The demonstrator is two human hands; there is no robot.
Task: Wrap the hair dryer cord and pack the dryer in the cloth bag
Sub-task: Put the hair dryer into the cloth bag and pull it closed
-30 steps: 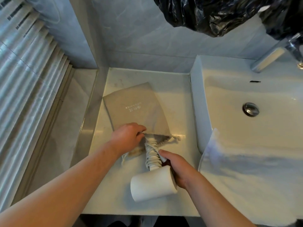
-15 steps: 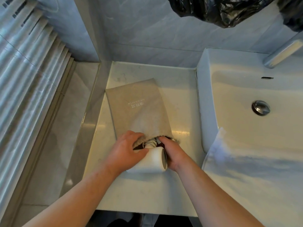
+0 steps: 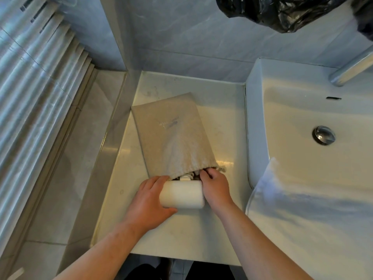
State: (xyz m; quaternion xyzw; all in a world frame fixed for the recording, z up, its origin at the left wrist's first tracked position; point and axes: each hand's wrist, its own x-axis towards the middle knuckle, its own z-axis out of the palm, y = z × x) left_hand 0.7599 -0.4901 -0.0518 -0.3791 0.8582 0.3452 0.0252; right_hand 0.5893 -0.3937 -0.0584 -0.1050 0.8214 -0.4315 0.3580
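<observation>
Left hand (image 3: 149, 201): curled round the left end of the hair dryer (image 3: 182, 194), thumb along the near side of the barrel, fingers wrapped over the far side up to the mouth of the bag.

Right hand (image 3: 217, 186): its side lies against the right end of the dryer. The fingers (image 3: 207, 172) are bent over the gathered rim of the cloth bag (image 3: 171, 138) and pinch it at the right of the opening.

Hair dryer: white, barrel lying crosswise on the countertop (image 3: 181, 235), outside the bag and touching its mouth. The handle points into the bag. White coils of the cord (image 3: 187, 175) show just inside the opening, wound round the handle. How far in the handle reaches is hidden by the cloth.

Cloth bag: beige, flat on the countertop, mouth toward the person, closed end toward the tiled wall (image 3: 191, 47). Faint print on the upper face, not legible.

Surroundings: a white sink basin (image 3: 292, 110) adjoins the countertop on the right, with a metal drain plug (image 3: 324, 135) and part of a chrome faucet (image 3: 351, 71). A white towel (image 3: 302, 209) hangs over the basin's near edge. A black plastic bag (image 3: 282, 11) hangs at the top of the view.
</observation>
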